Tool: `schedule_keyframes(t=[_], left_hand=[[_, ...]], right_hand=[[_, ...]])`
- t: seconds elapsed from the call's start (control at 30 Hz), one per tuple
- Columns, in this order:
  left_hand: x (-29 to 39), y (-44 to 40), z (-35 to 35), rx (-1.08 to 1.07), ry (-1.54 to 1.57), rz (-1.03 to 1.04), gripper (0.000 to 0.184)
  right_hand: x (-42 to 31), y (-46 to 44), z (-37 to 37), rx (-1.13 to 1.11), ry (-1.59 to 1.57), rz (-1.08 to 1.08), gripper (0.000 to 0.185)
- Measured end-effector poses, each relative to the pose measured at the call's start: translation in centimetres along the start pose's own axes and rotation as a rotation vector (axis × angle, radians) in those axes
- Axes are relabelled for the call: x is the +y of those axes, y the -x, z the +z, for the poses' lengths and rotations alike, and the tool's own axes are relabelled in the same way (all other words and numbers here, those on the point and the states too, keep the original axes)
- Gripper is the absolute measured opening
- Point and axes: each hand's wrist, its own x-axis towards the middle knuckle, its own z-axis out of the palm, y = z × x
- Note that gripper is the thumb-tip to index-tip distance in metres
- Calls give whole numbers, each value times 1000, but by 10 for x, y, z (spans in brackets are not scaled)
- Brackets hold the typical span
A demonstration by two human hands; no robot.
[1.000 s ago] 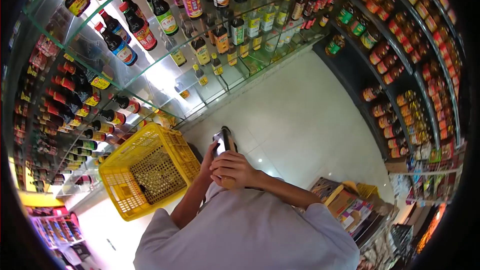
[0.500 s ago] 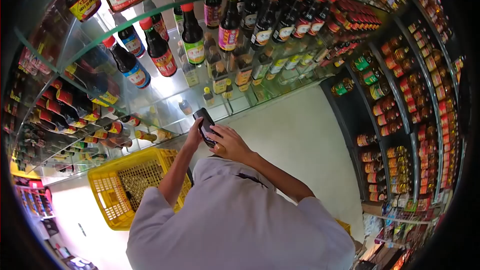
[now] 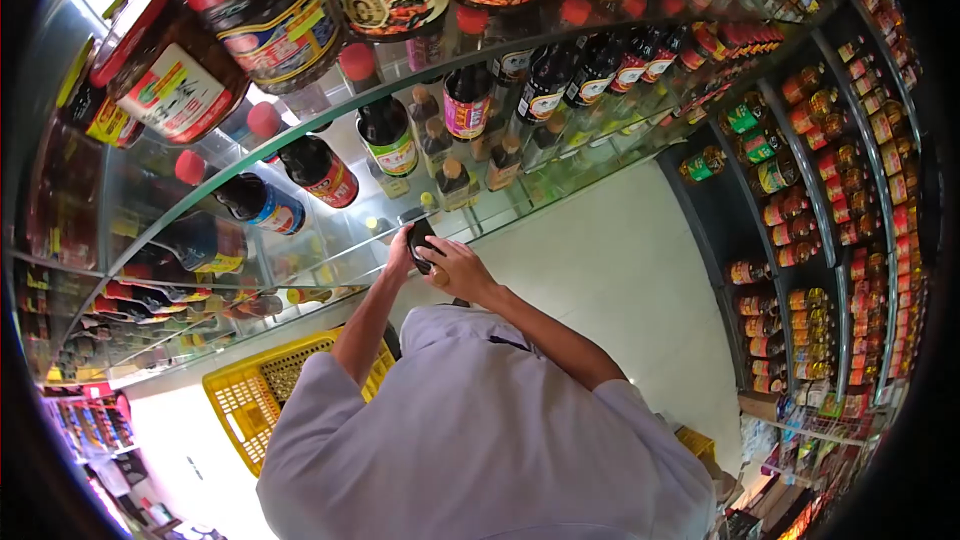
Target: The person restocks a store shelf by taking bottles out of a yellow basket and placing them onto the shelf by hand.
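Observation:
In front of my chest I hold a dark, slim, phone-like object; its exact kind I cannot make out. My left hand is closed round its left side. Bent over its right side and lower part are the fingers of my right hand, which hide much of it. A small round orange-brown thing shows under the right hand. Beyond my hands is a glass shelf. Above it stand dark sauce bottles with red caps, among them a green-labelled bottle and a red-labelled bottle.
Large jars, including a red-lidded jar, stand on the upper glass shelf close to my head. A yellow plastic basket is on the floor at my left. Dark racks of bottled goods line the right side.
My view has moved nearer the upper shelf, so its jars look larger and the bottles sit lower. Both hands still hold the dark object, and more of the basket is covered by my arm.

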Motion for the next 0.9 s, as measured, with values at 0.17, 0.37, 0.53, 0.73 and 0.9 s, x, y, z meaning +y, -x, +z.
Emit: schedule_keyframes(t=[0.17, 0.37, 0.53, 0.73, 0.9], left_hand=[[9, 4, 9, 11, -67, 20, 34], [13, -1, 15, 2, -134, -54, 34], [5, -8, 21, 12, -99, -16, 36], [-11, -24, 4, -66, -39, -39, 37], [-33, -49, -16, 23, -127, 13, 42]], right_hand=[[8, 0, 4, 12, -27, 2, 51], [21, -2, 6, 7, -34, 41, 51], [18, -1, -6, -1, -35, 60, 51], [21, 0, -3, -3, -22, 31, 50], [19, 1, -6, -31, -67, 67, 48]])
